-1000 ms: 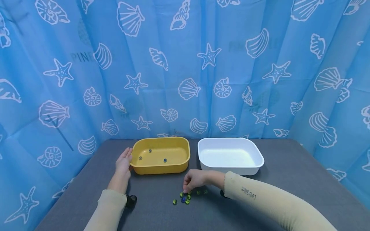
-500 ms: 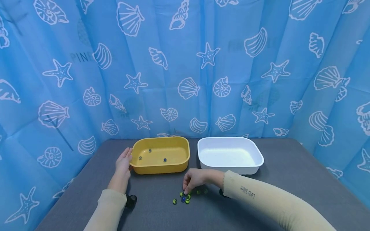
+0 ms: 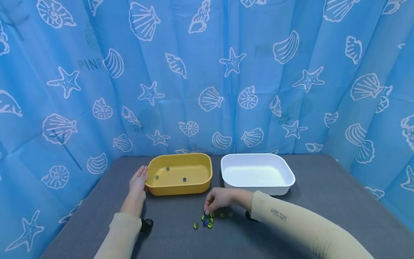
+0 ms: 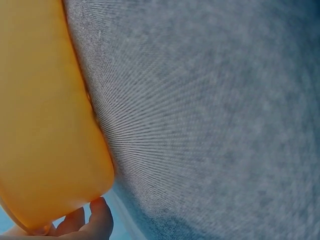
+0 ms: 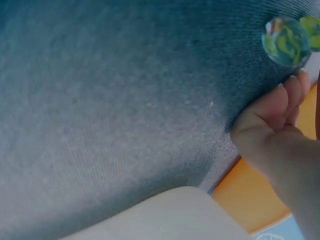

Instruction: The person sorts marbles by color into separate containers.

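Observation:
At the left end of the yellow bin (image 3: 179,191), my left hand (image 3: 138,182) rests with its fingers extended against the wall. The left wrist view shows fingertips (image 4: 101,212) touching the bin's end. My right hand (image 3: 220,199) is over the marbles in front of the bins, thumb and fingers pinched on a small dark marble, mostly hidden by the fingertips. Below it lie several green marbles (image 3: 209,226) and a blue marble (image 3: 205,223). The right wrist view shows a clear marble with green swirls (image 5: 286,42) beside the fingers. Three small marbles sit inside the yellow bin.
A white bin (image 3: 258,191) stands right of the yellow one, just behind my right forearm. Single green marbles (image 3: 195,226) lie off to the sides of the cluster. A blue shell-print curtain (image 3: 207,72) hangs behind the grey-covered table (image 3: 174,241).
My right hand has risen very slightly from the marble cluster. The left hand and both bins stay in place.

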A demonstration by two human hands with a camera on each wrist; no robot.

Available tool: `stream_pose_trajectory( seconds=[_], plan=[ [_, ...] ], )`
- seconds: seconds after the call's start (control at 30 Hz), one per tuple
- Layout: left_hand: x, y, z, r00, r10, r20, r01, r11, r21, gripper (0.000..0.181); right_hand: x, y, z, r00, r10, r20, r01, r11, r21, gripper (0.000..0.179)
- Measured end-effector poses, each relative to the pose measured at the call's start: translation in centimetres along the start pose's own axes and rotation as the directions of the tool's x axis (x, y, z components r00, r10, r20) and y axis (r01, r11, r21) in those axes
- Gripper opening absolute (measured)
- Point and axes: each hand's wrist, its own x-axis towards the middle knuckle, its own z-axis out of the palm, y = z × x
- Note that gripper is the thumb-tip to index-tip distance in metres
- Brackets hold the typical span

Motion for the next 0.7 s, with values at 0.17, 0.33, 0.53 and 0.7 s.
stream_pose_trajectory(
  seconds=[0.17,0.33,0.53,0.7],
  plan=[
    [0.0,0.0,-0.1,1.000,-0.003,0.014,0.003,1.000,-0.008,0.050,-0.2,0.2,-0.5,0.999,0.009,-0.039,-0.006,0.998,0.070,0.007],
    [0.0,0.0,-0.2,1.000,-0.005,0.020,0.005,1.000,-0.010,0.050,-0.6,-0.5,-1.0,0.997,0.001,-0.077,0.008,0.993,0.116,0.008],
    [0.0,0.0,-0.3,1.000,-0.007,0.026,0.007,1.000,-0.007,0.050,-0.7,-1.8,-2.0,0.988,-0.058,-0.145,0.074,0.991,0.109,0.011],
    [0.0,0.0,-0.2,0.999,-0.005,0.039,0.005,1.000,-0.014,0.051,-0.9,-3.0,-3.1,0.976,-0.065,-0.207,0.095,0.985,0.141,0.015]
  ],
)
